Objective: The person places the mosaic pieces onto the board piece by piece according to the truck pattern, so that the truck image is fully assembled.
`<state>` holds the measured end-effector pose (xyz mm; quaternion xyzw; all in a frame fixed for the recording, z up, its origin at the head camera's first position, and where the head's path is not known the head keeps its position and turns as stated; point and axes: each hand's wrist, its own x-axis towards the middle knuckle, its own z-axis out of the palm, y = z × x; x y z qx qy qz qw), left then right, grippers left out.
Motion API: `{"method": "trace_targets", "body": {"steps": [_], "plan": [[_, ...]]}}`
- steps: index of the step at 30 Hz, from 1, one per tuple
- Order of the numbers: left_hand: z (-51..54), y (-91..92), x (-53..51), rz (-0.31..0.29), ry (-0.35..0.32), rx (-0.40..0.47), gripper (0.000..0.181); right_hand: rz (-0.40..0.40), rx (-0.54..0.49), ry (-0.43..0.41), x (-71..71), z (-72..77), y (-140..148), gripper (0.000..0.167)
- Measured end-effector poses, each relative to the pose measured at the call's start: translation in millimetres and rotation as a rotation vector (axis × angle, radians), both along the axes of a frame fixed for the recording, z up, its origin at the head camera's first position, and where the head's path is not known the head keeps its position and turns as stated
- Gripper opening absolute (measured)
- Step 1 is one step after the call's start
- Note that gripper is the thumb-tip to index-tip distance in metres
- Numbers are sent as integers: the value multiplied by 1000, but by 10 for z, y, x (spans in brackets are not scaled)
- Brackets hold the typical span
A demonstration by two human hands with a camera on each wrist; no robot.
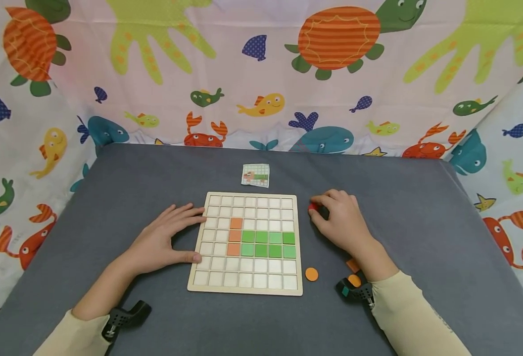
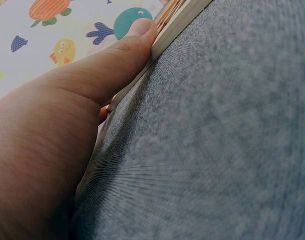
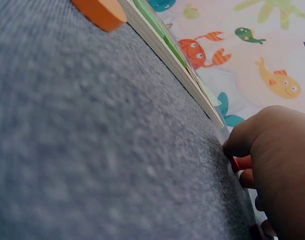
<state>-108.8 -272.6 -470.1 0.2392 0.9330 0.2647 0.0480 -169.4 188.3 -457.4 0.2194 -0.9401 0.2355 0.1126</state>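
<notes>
A wooden grid board [image 1: 245, 292] lies on the grey cloth, with three orange squares [image 1: 235, 236] in a column and several green squares [image 1: 267, 244] beside them. My left hand [image 1: 163, 240] rests at the board's left edge, fingers spread, thumb and fingertips touching the frame; its thumb shows against the edge in the left wrist view. To the right of the board, my right hand [image 1: 342, 217] pinches a small red piece [image 1: 312, 207] between thumb and fingers, low at the cloth. In the right wrist view the red piece [image 3: 243, 162] is partly hidden by the fingers.
A small picture card [image 1: 255, 175] lies behind the board. An orange disc [image 1: 311, 274] sits by its lower right side. Another orange disc [image 1: 354, 281] and an orange-brown piece [image 1: 353, 265] lie near my right wrist. A patterned curtain [image 1: 225, 64] hangs behind the table.
</notes>
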Motion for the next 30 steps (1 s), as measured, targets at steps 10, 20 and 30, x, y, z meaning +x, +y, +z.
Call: {"method": "trace_targets", "body": {"steps": [10, 20, 30], "plan": [[-3, 6, 11, -2, -14, 5, 101, 34, -2, -3, -14, 3, 42, 23], [22, 19, -11, -1, -4, 6, 100, 52, 0, 58, -55, 21, 38, 18], [42, -6, 16, -37, 13, 22, 96, 79, -47, 48, -19, 40, -31, 19]]}}
